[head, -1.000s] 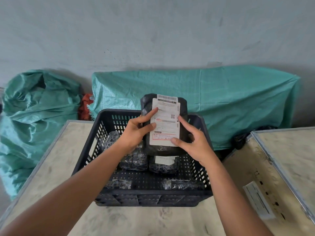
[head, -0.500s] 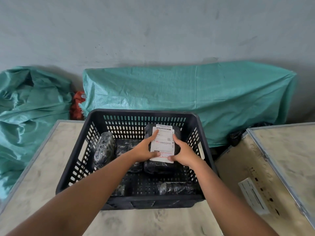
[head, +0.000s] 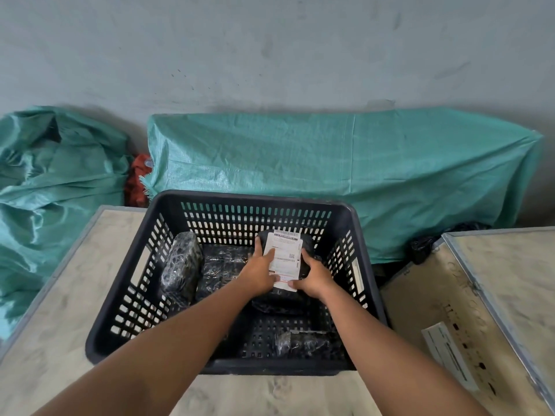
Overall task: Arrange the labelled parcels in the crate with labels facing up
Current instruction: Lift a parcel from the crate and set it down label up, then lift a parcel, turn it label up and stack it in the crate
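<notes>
Grey wall behind; both hands press labelled parcel into crate.

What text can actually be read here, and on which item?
None is legible.
White label on the black parcel held by the left hand and right hand: barcodes, QR code, printed lines, too small to read.
White sticker on the wooden box at right: blurred.

left hand: bare, no glove, ring or watch | right hand: bare, same | forearms: both bare up to the frame's bottom edge, no sleeve in view | nails: short, unpainted where visible | no markings or straps
</notes>
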